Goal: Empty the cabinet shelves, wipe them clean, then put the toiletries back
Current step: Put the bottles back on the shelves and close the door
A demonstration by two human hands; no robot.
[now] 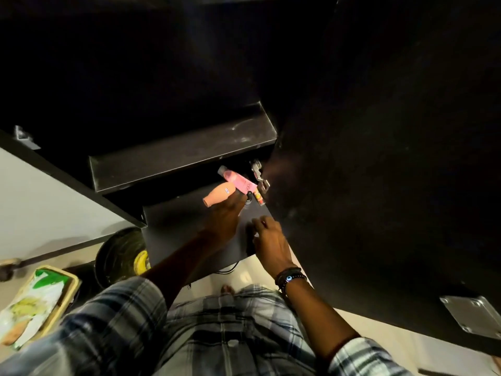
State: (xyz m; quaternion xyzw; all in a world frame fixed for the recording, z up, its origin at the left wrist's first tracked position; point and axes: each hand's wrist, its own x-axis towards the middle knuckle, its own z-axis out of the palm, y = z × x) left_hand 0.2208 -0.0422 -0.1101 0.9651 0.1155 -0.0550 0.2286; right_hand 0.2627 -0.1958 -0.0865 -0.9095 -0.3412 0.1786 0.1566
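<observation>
Left hand (223,215): fingers (235,202) were clamped round a peach bottle (218,195), a pink tube (238,183) and a small tube (259,198), all held just above the lower shelf (184,229), near the hinge (257,172). Right hand (269,241): fingers curled low over that shelf's right side; couldn't tell if they held anything. Upper shelf (184,158) sat above, cabinet door (379,158) open to the right. Bin (116,256) and tray (71,283) of packets were on the floor, left.
</observation>
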